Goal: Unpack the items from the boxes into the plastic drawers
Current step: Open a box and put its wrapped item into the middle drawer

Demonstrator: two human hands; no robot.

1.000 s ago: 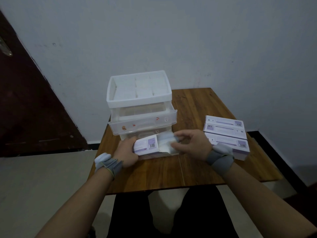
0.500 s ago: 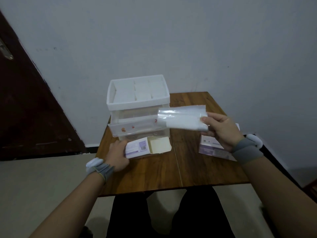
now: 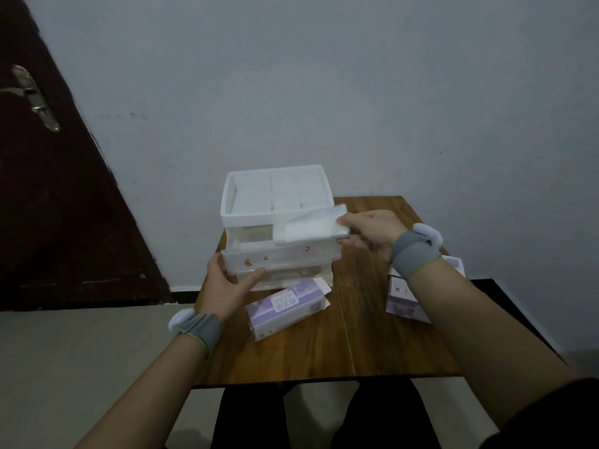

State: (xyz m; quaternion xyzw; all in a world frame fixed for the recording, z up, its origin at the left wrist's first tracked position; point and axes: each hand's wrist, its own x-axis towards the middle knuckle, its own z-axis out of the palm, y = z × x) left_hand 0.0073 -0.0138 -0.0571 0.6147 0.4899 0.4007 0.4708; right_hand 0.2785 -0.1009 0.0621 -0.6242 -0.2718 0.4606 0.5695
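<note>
Moved off one opened box (image 3: 285, 306), my left hand (image 3: 227, 286) grips one drawer (image 3: 282, 256) at centre frame; right hand (image 3: 372, 231) fingers (image 3: 350, 219) pinch one packet (image 3: 308, 231) just above it.

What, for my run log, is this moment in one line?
left hand: holds middle drawer front | right hand: pinches wrapped packet above middle drawer | opened box: on table | packet: not yet in drawer

The right forearm (image 3: 470, 319) is hiding most of the stacked boxes (image 3: 400, 301); print on the open box (image 3: 285, 307) is appearing illegible.
</note>
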